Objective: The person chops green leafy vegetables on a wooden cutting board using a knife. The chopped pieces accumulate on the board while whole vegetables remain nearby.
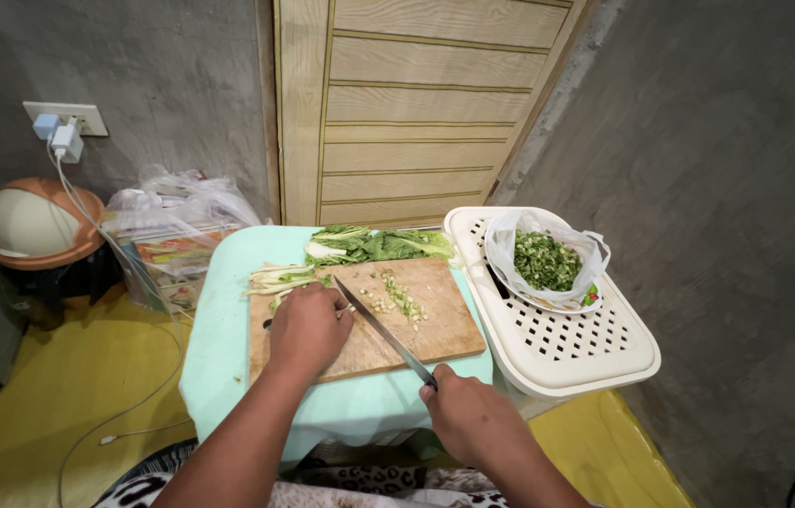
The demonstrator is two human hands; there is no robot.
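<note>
My left hand [306,326] presses down on pale green stalks [277,279] at the left of a wooden cutting board [435,329]. My right hand [469,415] grips the handle of a long knife [380,328], whose blade lies diagonally across the board with its tip beside my left fingers. A small pile of chopped pieces [397,296] sits on the board to the right of the blade. A bunch of leafy greens [378,246] lies along the far edge of the board.
The board rests on a mint-green stool top [219,329]. To the right, a white perforated basket lid [572,343] carries a bowl lined with a plastic bag of chopped greens [546,261]. A lidded bin [32,226], plastic bags [179,230] and a charger cable [148,400] are at left.
</note>
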